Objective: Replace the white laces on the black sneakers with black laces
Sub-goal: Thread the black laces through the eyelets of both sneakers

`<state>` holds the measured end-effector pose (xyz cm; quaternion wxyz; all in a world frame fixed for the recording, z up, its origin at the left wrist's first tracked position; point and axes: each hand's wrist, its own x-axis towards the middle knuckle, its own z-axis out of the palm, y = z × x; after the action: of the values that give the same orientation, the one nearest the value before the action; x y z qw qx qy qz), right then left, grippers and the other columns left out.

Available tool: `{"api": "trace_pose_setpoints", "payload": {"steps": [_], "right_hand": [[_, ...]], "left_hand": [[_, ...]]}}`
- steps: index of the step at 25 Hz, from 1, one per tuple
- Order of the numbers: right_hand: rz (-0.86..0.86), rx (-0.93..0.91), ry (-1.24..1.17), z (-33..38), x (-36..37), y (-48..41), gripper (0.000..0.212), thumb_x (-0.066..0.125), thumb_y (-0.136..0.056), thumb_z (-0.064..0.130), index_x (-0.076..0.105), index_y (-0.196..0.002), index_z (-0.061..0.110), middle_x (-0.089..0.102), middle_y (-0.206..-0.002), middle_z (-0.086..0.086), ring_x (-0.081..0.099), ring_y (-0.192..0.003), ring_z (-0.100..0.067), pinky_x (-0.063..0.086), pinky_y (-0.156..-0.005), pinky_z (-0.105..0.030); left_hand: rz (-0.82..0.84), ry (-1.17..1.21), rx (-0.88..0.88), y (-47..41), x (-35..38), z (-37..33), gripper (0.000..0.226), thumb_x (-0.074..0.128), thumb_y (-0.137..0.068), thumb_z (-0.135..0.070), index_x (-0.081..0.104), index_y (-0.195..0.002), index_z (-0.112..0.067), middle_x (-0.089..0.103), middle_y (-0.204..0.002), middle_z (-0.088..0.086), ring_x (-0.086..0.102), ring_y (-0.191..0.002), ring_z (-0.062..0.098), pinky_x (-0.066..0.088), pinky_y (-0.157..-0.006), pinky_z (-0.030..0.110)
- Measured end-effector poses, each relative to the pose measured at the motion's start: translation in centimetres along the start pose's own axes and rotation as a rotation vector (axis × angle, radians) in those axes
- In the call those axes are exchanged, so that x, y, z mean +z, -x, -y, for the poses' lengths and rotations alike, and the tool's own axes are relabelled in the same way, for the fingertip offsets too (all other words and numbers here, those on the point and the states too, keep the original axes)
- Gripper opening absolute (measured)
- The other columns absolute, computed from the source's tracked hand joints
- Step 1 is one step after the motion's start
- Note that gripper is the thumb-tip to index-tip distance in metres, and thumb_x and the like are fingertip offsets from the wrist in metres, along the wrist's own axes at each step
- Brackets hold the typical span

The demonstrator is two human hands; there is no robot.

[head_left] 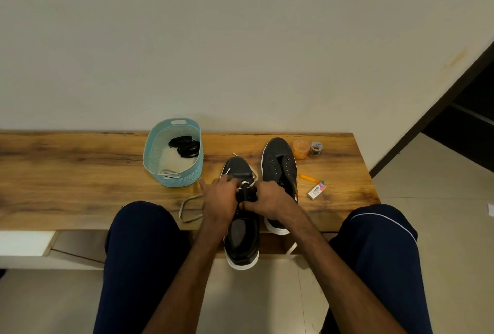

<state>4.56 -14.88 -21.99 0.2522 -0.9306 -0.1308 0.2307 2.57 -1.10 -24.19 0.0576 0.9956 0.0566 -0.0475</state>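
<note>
Dead centre, a bit below mid-frame: sneaker (242, 237), toe pointing up-frame, heel sticking out past the lower edge of the table (80, 173). Clamped from both sides up at the eyelets.

Left hand (220, 200) on its left flank, fingers curled in over the tongue and, by the look of it, pinching the white lace (180, 212) right at the tips. Right hand (268, 200) on the other flank, fingers curled round the eyelet edge, thumb pressed in from the lower side, so gripping the sneaker itself. Both sets of fingertips nearly meeting over the lacing, short white bits poking out between them and above the left knuckles. Rest of that lace trailing off left of the left hand in a loose loop on the wood. Can't tell how many eyelets are threaded, all hidden under the fingers.

Just right of it: second sneaker (279, 162), eyelets bare. Up and left of the hands: blue basket (199, 165), with black laces (185, 145) coiled in its upper part and a second white lace (168, 172) at its lower end. Right side of the table: orange tub (300, 148), small jar (316, 148) touching it, then pen (310, 178) and eraser box (316, 190) lower down.
</note>
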Motion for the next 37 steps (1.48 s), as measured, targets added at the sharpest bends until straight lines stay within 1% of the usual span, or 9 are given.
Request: {"api": "trace_pose_setpoints", "payload": {"steps": [4, 8, 10, 14, 17, 22, 27, 34, 37], "right_hand": [[-0.001, 0.022, -0.009, 0.0, 0.0, -0.1, 0.043, 0.076, -0.083, 0.043, 0.063, -0.112, 0.014, 0.063, -0.095, 0.002, 0.055, -0.080, -0.012, 0.033, -0.054, -0.020], [0.024, 0.036, -0.009, 0.0, 0.0, -0.3, 0.042, 0.076, -0.082, 0.046, 0.064, -0.108, 0.015, 0.063, -0.093, 0.001, 0.060, -0.084, -0.015, 0.042, -0.063, -0.025], [0.027, 0.041, -0.003, -0.1, 0.1, -0.4, 0.043, 0.076, -0.082, 0.046, 0.064, -0.108, 0.014, 0.066, -0.099, -0.003, 0.062, -0.088, -0.018, 0.045, -0.067, -0.028], [0.020, 0.034, 0.018, 0.0, 0.0, -0.3, 0.044, 0.076, -0.083, 0.045, 0.064, -0.110, 0.014, 0.068, -0.103, -0.004, 0.060, -0.085, -0.016, 0.043, -0.067, -0.027], [0.008, 0.019, 0.014, -0.1, 0.2, -0.1, 0.042, 0.075, -0.083, 0.044, 0.064, -0.109, 0.013, 0.068, -0.101, -0.004, 0.059, -0.082, -0.015, 0.041, -0.065, -0.025], [0.006, 0.030, 0.010, -0.2, 0.1, -0.2, 0.043, 0.075, -0.083, 0.045, 0.064, -0.111, 0.013, 0.065, -0.096, -0.001, 0.058, -0.082, -0.014, 0.042, -0.062, -0.023], [0.015, 0.049, 0.024, -0.2, 0.4, -0.6, 0.039, 0.075, -0.084, 0.045, 0.065, -0.106, 0.015, 0.068, -0.099, -0.003, 0.064, -0.089, -0.018, 0.054, -0.077, -0.032], [0.006, 0.020, 0.037, -0.4, 0.4, -0.6, 0.043, 0.075, -0.083, 0.048, 0.064, -0.108, 0.015, 0.067, -0.098, -0.001, 0.061, -0.085, -0.016, 0.046, -0.070, -0.029], [-0.080, -0.059, -0.041, -0.1, 0.5, -0.8, 0.047, 0.071, -0.086, 0.048, 0.060, -0.119, 0.016, 0.064, -0.104, 0.002, 0.060, -0.092, -0.014, 0.047, -0.075, -0.030]], "left_hand": [[-0.255, 0.120, -0.105, 0.1, -0.3, 1.1, 0.019, 0.060, -0.092, -0.022, 0.064, -0.110, -0.028, 0.061, -0.112, -0.003, 0.057, -0.104, 0.019, 0.040, -0.097, 0.041], [-0.621, 0.870, -0.525, 0.1, -2.3, 3.0, 0.017, 0.049, -0.100, -0.020, 0.060, -0.110, -0.012, 0.055, -0.108, 0.001, 0.057, -0.102, 0.022, 0.048, -0.080, 0.033], [-0.691, 0.865, -0.514, 0.2, -2.9, 3.6, 0.018, 0.051, -0.099, -0.018, 0.058, -0.115, -0.013, 0.057, -0.115, 0.003, 0.056, -0.107, 0.020, 0.052, -0.083, 0.036], [-0.258, 0.099, 0.010, 0.1, -1.9, 1.5, 0.035, 0.052, -0.098, -0.021, 0.055, -0.133, -0.024, 0.052, -0.137, -0.002, 0.051, -0.125, 0.020, 0.027, -0.115, 0.054], [0.048, 0.042, 0.009, 0.2, -0.6, -0.3, 0.032, 0.056, -0.097, -0.029, 0.057, -0.129, -0.027, 0.056, -0.132, -0.003, 0.053, -0.122, 0.019, 0.019, -0.115, 0.053], [-0.154, 0.098, -0.069, 0.5, -1.0, 0.7, 0.017, 0.059, -0.094, -0.019, 0.061, -0.110, -0.023, 0.062, -0.112, -0.002, 0.056, -0.106, 0.018, 0.041, -0.093, 0.037], [-0.443, 0.372, -0.407, 1.2, -3.4, 3.8, 0.011, 0.054, -0.098, -0.020, 0.063, -0.104, -0.015, 0.060, -0.099, 0.003, 0.058, -0.090, 0.020, 0.049, -0.068, 0.037], [0.259, -0.014, -0.473, 1.8, -2.7, 4.7, 0.022, 0.058, -0.095, -0.020, 0.059, -0.116, -0.014, 0.063, -0.117, 0.007, 0.062, -0.106, 0.022, 0.044, -0.076, 0.033], [0.176, 0.049, -0.446, 2.0, -2.5, 4.3, 0.034, 0.061, -0.094, -0.030, 0.055, -0.122, -0.012, 0.057, -0.123, 0.010, 0.058, -0.111, 0.024, 0.048, -0.080, 0.035]]}}
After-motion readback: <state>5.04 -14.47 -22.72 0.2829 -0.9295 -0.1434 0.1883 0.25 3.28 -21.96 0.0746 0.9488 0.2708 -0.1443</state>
